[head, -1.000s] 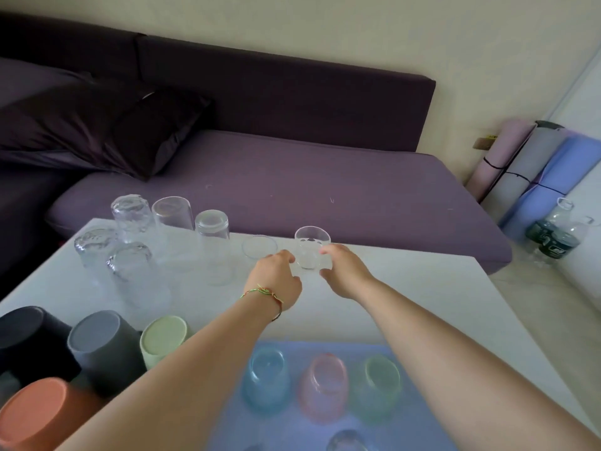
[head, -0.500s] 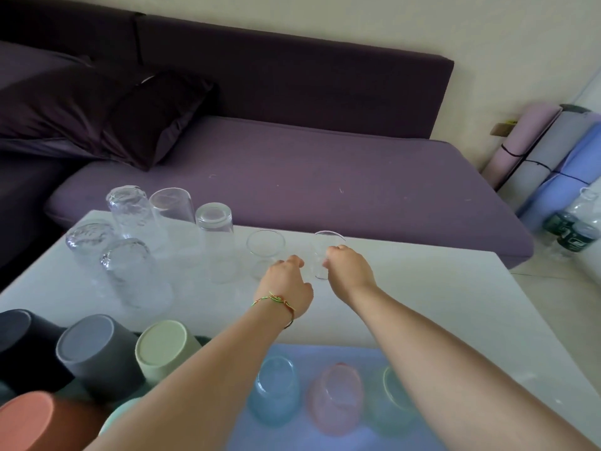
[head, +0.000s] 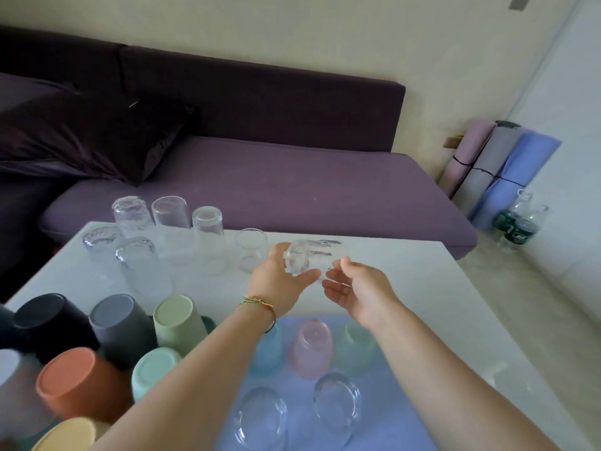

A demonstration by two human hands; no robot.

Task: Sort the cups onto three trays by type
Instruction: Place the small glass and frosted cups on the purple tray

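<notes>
A small clear glass (head: 313, 258) lies tipped on its side above the white table (head: 422, 288), base toward me. My left hand (head: 279, 279) grips it near the base. My right hand (head: 357, 288) is beside its rim end with relaxed fingers, thumb touching the glass. Another small clear glass (head: 250, 249) stands upright just left. Several tall clear glasses (head: 170, 213) stand upside down at the back left. A blue tray (head: 390, 402) holds upside-down tinted cups (head: 312, 349) and two clear ones (head: 336, 405). Opaque coloured cups (head: 117, 320) stand upside down at the near left.
A purple sofa (head: 292, 183) with a dark cushion runs behind the table. Rolled mats (head: 500, 164) and water bottles (head: 517, 226) stand on the floor at the right. The table's right edge drops to the tiled floor.
The glass that stood upright under my right hand has been lifted and tipped sideways. My left hand now holds it, and my right hand has loosened beside it.
</notes>
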